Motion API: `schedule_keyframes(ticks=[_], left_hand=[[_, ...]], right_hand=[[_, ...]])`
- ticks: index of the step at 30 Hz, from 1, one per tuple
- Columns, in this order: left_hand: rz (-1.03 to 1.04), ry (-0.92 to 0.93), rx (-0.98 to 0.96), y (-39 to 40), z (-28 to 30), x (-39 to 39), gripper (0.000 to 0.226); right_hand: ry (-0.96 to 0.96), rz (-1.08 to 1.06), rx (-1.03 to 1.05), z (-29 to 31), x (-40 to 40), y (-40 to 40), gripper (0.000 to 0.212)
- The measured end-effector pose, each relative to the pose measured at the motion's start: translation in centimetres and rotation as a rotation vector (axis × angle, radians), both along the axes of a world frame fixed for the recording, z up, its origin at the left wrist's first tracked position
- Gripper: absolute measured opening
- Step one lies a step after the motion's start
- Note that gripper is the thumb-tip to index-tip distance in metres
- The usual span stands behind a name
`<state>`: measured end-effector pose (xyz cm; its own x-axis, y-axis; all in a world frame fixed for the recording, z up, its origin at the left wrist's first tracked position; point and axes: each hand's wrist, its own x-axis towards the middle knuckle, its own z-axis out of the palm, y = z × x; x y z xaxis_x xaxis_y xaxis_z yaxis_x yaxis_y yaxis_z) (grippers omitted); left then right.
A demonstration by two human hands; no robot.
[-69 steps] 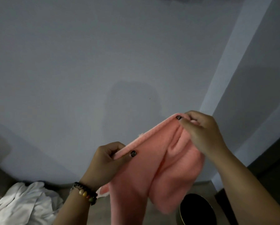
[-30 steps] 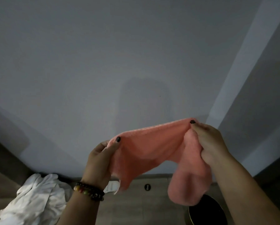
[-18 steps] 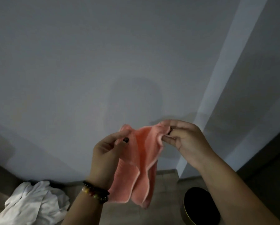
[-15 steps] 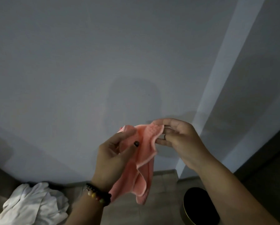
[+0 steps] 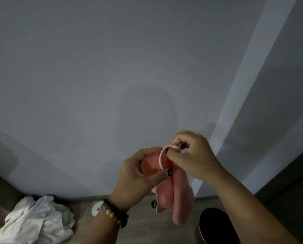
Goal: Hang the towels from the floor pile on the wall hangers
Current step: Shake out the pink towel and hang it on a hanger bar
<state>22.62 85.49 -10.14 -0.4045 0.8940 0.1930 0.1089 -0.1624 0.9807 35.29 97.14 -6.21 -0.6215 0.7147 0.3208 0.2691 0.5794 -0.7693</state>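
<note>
A small pink towel (image 5: 171, 194) hangs bunched between both hands in front of the grey wall. My left hand (image 5: 138, 175) grips its upper part, thumb pressed across the cloth. My right hand (image 5: 192, 155) pinches a thin pink loop (image 5: 162, 155) at the towel's top edge, fingers curled round it. White towels (image 5: 36, 221) lie in a heap on the floor at the lower left. No wall hanger is in view.
A round black bin (image 5: 215, 226) with a gold rim stands on the floor at the lower right. A wall corner (image 5: 252, 85) runs up on the right, with a dark panel (image 5: 291, 182) beyond it. A small white disc (image 5: 97, 207) lies on the floor.
The towel, held stretched wide between both hands a second ago, is now gathered into a bunch. My hands have come together, and my right hand has taken hold of the loop.
</note>
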Motion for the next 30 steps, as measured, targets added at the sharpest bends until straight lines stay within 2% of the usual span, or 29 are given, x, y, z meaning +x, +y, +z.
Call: schedule_keyframes(ticks=[2, 4, 7, 11, 19, 25, 30], left_hand=[[-0.009, -0.075, 0.016, 0.1, -0.1, -0.2, 0.042], [-0.01, -0.143, 0.025, 0.0, -0.1, -0.4, 0.042], [-0.048, -0.231, 0.048, 0.0, 0.2, -0.8, 0.045], [-0.071, -0.319, 0.066, 0.0, 0.5, -0.6, 0.046], [-0.105, -0.318, 0.054, -0.1, 0.6, -0.4, 0.046], [-0.127, -0.207, 0.039, -0.2, 0.6, -0.2, 0.043], [-0.066, -0.067, 0.008, -0.1, 0.5, -0.8, 0.027]], right_hand=[[0.021, 0.068, -0.161, 0.0, 0.1, 0.0, 0.02], [0.032, 0.114, -0.231, -0.2, 0.3, 0.1, 0.017], [0.055, 0.172, -0.259, -0.4, 0.5, 0.1, 0.01], [0.09, 0.192, -0.246, -0.7, 0.7, 0.2, 0.011], [0.126, 0.15, -0.176, -1.5, 0.6, 0.0, 0.008], [0.172, 0.128, -0.174, -1.8, 0.5, -0.3, 0.005], [0.155, 0.148, -0.204, -1.9, 0.6, -0.3, 0.005]])
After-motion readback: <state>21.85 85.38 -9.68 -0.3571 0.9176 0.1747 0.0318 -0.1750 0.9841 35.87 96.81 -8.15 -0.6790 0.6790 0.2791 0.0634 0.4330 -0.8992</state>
